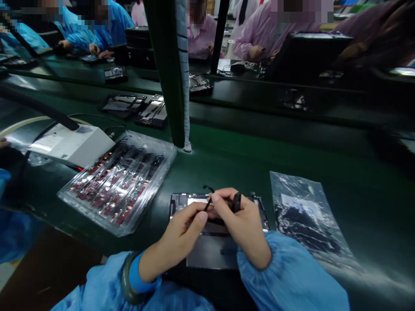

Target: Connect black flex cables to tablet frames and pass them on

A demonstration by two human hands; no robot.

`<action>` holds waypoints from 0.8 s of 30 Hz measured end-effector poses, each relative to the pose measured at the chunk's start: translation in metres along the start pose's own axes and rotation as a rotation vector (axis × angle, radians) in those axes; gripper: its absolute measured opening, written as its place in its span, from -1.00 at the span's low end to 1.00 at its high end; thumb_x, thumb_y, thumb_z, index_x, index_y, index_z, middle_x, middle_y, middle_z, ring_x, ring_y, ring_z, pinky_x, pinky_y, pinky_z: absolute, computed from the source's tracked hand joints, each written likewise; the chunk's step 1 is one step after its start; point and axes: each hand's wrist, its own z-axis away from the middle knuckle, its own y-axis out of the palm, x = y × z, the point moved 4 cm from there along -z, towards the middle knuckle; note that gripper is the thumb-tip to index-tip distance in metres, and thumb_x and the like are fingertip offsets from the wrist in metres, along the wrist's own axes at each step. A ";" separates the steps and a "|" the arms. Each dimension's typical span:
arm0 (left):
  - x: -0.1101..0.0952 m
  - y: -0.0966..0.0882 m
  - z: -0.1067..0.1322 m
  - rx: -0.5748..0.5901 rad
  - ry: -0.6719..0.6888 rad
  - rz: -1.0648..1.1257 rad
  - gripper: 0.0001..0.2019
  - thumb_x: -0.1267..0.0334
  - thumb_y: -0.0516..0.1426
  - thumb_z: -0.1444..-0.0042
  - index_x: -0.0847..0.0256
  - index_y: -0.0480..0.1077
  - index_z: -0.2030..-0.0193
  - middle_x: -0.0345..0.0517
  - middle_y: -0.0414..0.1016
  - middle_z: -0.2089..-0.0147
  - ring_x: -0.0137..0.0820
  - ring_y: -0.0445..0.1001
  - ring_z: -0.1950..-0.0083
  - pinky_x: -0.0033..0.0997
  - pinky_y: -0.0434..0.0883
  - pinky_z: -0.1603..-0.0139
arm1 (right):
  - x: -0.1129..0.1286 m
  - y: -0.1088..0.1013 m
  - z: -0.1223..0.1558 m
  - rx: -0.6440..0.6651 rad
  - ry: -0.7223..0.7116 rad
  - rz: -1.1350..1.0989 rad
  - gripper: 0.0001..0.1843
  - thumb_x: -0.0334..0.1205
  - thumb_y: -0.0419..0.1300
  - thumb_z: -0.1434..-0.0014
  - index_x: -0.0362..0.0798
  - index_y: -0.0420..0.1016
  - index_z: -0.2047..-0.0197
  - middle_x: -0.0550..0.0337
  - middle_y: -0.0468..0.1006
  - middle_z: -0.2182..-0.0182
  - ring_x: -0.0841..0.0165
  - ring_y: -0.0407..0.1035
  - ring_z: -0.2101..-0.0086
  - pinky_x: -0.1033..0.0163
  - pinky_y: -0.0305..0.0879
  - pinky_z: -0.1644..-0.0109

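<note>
My left hand (183, 231) pinches a thin, dark, bendy strip (208, 203) between thumb and fingertips. It looks like a small flex cable, though its kind is not certain. Close by, my right hand (243, 222) has its thumb and finger closed on the strip's upper part, whose curled end sticks up. A short black handle (237, 201) of some tool also rests in the right hand; its tip is hidden. Under both hands lies an open tablet housing (212, 255) with a dark frame and a grey plate, partly covered by my fingers.
A clear tray (129, 229) of small circuit boards stands at left, beside a white box (78, 144). At right lies a clear plastic bag (306, 216) with black parts. A green post (168, 86) rises behind; more device housings (154, 112) and co-workers are beyond.
</note>
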 end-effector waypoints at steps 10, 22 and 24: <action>-0.013 -0.020 0.003 -0.546 0.350 -0.388 -0.93 0.31 0.15 -0.16 0.19 0.45 0.22 -0.11 0.52 0.30 -0.38 0.47 0.28 -0.40 0.41 0.20 | 0.018 0.008 0.017 -0.038 -0.717 0.513 -0.84 -0.41 0.08 -0.22 -0.06 0.44 0.17 0.10 0.58 0.34 0.32 0.48 0.31 0.26 0.41 0.24; -0.007 -0.023 -0.001 -0.538 0.239 -0.400 -0.91 0.31 0.13 -0.16 0.21 0.47 0.29 -0.14 0.49 0.36 -0.42 0.46 0.33 -0.46 0.39 0.28 | 0.011 0.015 0.028 -0.012 -0.812 0.663 -0.87 -0.46 0.09 -0.21 -0.15 0.41 0.19 0.03 0.57 0.36 0.26 0.49 0.32 0.22 0.42 0.24; -0.005 -0.023 -0.001 -0.553 0.203 -0.377 -0.92 0.28 0.15 -0.12 0.21 0.46 0.28 -0.14 0.49 0.35 -0.42 0.45 0.34 -0.45 0.39 0.29 | 0.011 0.015 0.028 -0.029 -0.809 0.668 -0.87 -0.45 0.08 -0.21 -0.14 0.42 0.19 0.04 0.56 0.37 0.27 0.49 0.33 0.23 0.42 0.26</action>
